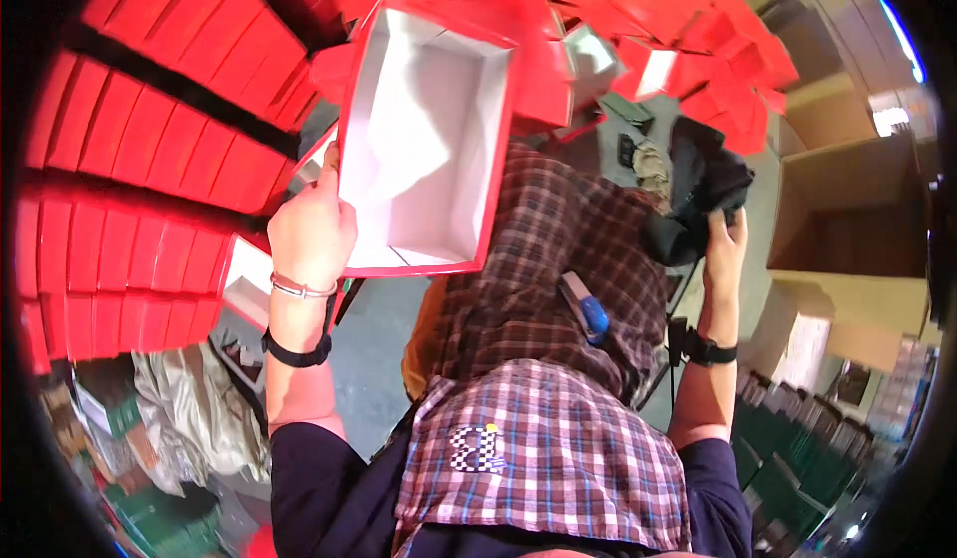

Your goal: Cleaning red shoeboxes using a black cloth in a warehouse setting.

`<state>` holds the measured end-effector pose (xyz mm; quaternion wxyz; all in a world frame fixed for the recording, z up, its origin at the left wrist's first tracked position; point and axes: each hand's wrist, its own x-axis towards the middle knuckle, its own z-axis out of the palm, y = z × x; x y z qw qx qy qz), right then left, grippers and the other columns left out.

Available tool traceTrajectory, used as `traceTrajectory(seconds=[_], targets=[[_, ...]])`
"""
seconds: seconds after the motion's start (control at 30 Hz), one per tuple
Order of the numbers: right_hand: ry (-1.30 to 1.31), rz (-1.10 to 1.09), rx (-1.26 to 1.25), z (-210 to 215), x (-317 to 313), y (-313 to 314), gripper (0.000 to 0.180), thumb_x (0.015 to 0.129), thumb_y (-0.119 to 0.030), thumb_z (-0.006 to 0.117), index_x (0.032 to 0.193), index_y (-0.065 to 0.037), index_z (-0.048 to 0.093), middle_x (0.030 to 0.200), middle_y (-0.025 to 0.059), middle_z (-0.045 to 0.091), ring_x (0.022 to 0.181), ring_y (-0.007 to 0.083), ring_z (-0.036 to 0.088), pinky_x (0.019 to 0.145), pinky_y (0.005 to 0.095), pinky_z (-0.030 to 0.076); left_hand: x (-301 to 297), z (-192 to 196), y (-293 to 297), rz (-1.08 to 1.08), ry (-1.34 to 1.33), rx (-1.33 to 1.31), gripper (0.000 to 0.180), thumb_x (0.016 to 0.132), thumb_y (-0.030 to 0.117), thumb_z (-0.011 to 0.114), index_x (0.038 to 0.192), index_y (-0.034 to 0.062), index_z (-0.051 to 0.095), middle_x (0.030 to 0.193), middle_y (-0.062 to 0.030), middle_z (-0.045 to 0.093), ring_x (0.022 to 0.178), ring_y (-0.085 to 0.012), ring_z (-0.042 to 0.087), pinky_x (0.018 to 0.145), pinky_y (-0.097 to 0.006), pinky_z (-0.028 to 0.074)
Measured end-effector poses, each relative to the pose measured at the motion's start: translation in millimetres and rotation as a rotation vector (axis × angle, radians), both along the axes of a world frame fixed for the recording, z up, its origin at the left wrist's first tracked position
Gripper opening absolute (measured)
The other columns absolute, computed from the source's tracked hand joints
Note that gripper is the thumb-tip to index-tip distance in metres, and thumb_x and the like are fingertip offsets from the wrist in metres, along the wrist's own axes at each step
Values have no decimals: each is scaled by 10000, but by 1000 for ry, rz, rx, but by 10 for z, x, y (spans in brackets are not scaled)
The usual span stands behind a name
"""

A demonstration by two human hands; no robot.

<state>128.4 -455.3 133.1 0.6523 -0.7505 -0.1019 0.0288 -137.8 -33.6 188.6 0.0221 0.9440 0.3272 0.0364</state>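
one box in hand, black bundle in the other

the left hand point(311, 231) is closed on the edge of an open red box point(424, 139) with a white inside, held up at 11 o'clock; the box holds nothing. the right hand point(725, 244), at 3 o'clock, is clenched on a black bag-like bundle point(703, 194). judging by this, filling has not begun. stacked red boxes point(140, 159) stand at 9 o'clock, a brown carton point(857, 219) at 3 o'clock, a loose red pile point(698, 29) at 1 o'clock.
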Motion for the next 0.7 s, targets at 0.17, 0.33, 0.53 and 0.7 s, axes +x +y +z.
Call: traceTrajectory(seconds=[0.17,0.33,0.53,0.7], targets=[[-128,-74,70,37,-117,-137,341,958,-116,626,1264,20,568,1175,37,631,1055,103,552,933,251,424,737,70,-438,-365,-256,21,477,746,179,621,1215,103,658,802,-109,610,683,-299,633,591,-434,509],[-66,-228,153,-121,-306,-510,365,956,-129,636,1283,10,558,1205,49,624,1078,121,558,960,267,424,1059,-218,-172,-617,-473,-395,574,728,167,661,1299,133,614,1268,-191,549,1201,-347,539,985,-381,448],[-40,-259,134,-246,-462,-528,351,933,-126,661,1246,8,573,1187,44,632,1065,115,561,934,278,445,1201,-174,148,-603,-141,-894,804,757,253,697,1470,47,390,1524,-226,327,1441,-318,291,1170,-382,228],[-673,51,-525,262,-722,498,423,688,-50,710,1097,-15,607,1113,192,625,1010,396,608,863,418,515,1600,196,-664,-673,-284,-512,786,702,358,714,1433,188,481,1475,-288,371,1340,-427,400,1101,-436,353]])
